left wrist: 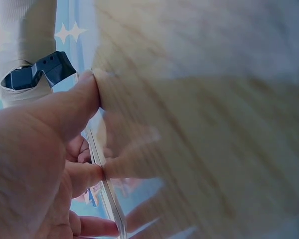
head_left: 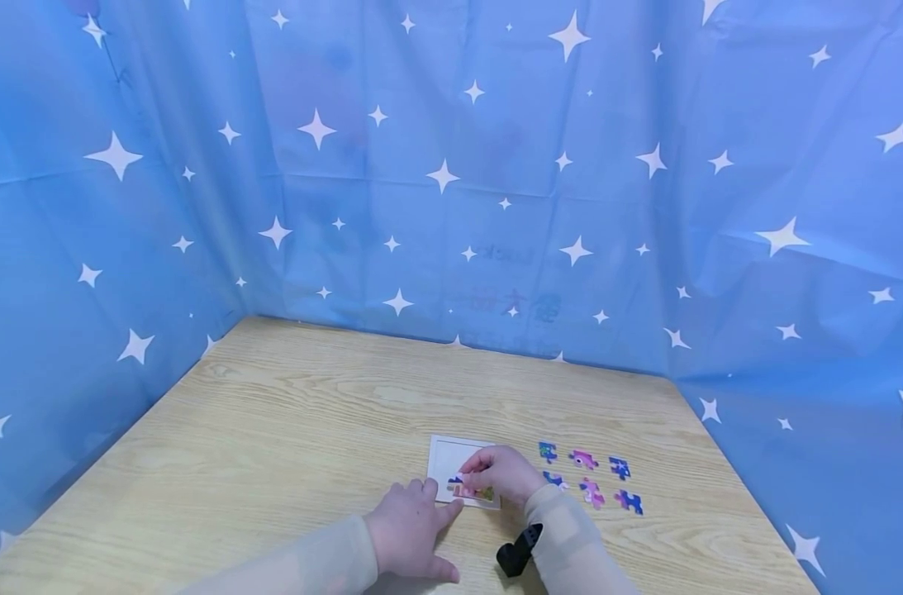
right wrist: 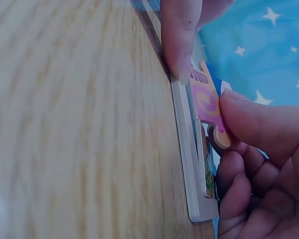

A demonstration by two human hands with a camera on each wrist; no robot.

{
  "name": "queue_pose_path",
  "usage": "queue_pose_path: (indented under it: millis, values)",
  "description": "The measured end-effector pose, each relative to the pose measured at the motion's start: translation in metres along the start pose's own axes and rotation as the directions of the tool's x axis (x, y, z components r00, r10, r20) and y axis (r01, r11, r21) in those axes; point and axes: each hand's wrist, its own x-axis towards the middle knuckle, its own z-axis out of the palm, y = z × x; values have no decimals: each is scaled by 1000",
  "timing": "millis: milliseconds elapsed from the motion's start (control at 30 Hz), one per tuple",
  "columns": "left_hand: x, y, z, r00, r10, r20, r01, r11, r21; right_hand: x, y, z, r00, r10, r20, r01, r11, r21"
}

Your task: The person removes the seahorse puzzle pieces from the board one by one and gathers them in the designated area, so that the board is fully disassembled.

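Observation:
A white puzzle tray (head_left: 444, 456) lies flat on the wooden table. My right hand (head_left: 506, 473) is over its near right part and pinches a jigsaw piece (right wrist: 205, 103) with a pink swirl between thumb and fingers. That piece is tilted at the tray's near edge, beside a piece with green on it (right wrist: 209, 174) lying inside the tray. My left hand (head_left: 410, 529) rests at the tray's near left corner, fingers fairly straight. In the left wrist view, its fingertips (left wrist: 107, 227) touch the tray's edge.
Several loose jigsaw pieces (head_left: 583, 459) lie in two rows to the right of the tray. A black camera mount (head_left: 520, 551) sits on the right wrist. Blue star-printed curtains (head_left: 436, 207) stand along the sides and back of the table.

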Motion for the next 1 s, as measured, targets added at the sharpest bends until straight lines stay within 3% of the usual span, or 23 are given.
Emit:
queue_pose_path:
  millis: [600, 1000]
  values:
    - [0, 0, -3, 1000, -6, 6, 6, 1000, 2, 2, 0, 0, 1000, -4, 16, 5, 1000, -18]
    - [1, -1, 0, 1000, -4, 18, 4, 1000, -21, 2, -2, -1, 999, 3, -38, -4, 1000, -21]
